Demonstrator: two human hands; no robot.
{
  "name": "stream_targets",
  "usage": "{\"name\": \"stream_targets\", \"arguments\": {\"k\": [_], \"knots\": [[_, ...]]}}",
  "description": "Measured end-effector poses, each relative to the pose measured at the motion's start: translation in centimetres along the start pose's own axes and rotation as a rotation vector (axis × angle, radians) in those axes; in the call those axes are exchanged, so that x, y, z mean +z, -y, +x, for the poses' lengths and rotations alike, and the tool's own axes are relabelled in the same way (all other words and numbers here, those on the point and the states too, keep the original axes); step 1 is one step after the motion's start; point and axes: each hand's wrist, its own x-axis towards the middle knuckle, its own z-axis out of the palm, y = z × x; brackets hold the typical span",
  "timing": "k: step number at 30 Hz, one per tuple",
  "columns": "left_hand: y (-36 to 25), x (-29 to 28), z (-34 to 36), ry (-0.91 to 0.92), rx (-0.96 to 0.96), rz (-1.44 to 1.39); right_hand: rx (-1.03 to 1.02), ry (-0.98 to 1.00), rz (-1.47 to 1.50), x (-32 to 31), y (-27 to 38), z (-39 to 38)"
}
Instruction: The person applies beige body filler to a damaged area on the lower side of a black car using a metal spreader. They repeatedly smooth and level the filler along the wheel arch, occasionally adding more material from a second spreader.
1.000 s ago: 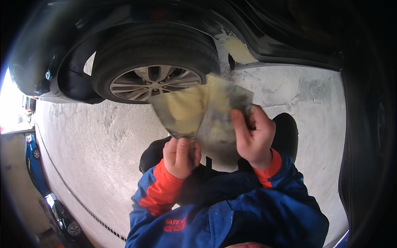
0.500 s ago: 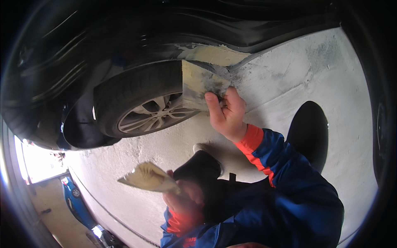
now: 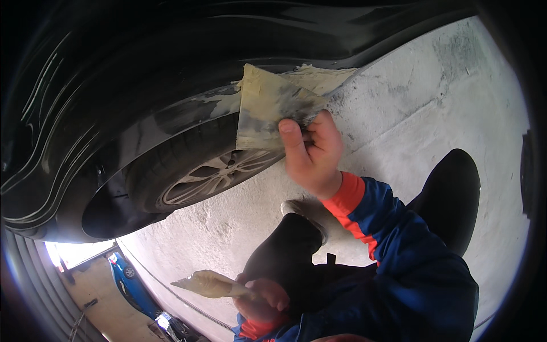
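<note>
Yellowish sanding sheet (image 3: 272, 108) pressed flat against the dark car body (image 3: 171, 68), right at the wheel arch above the tyre (image 3: 188, 165). Right hand (image 3: 312, 151) pinching its lower edge, thumb on top, fingers curled behind. Left hand (image 3: 263, 299) low by the knee, closed round a second folded sheet (image 3: 209, 284). Best kept flat, pressure even, following the arch's curve, clear of the tyre.

A car body workshop: dark car (image 3: 142, 74) with sanded wheel arch (image 3: 216, 105) on concrete floor (image 3: 433, 108)
</note>
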Motion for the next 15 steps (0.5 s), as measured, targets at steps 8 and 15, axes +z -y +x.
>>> {"name": "stream_targets", "arguments": {"k": [8,15], "knots": [[0.0,1.2,1.5,0.081,0.010,0.100,0.058,-0.008,0.024,-0.9,-0.1,-0.1],[0.4,3.0,2.7,-0.014,-0.050,-0.370,0.033,-0.031,0.032,-1.9,-1.0,0.0]]}}
